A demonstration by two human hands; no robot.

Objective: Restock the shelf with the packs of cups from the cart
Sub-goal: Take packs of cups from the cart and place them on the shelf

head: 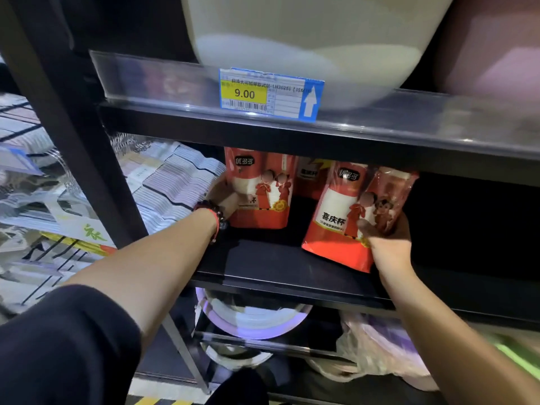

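Observation:
Two red packs of cups stand on the black middle shelf (263,267). My left hand (223,197) grips the left side of the upright pack of cups (263,194) further back. The nearer pack of cups (347,211) leans tilted at the shelf's front, and my right hand (385,241) holds its lower right corner with the thumb on its face. A third red pack (309,176) shows partly behind, between the two. The cart is out of view.
The upper shelf carries a large white basin (306,39) above a 9.00 price tag (271,93). Stacked clear packs (172,185) fill the bay to the left beyond a black upright post (76,135). Round plates (251,320) and bagged goods (377,346) sit on the shelf below.

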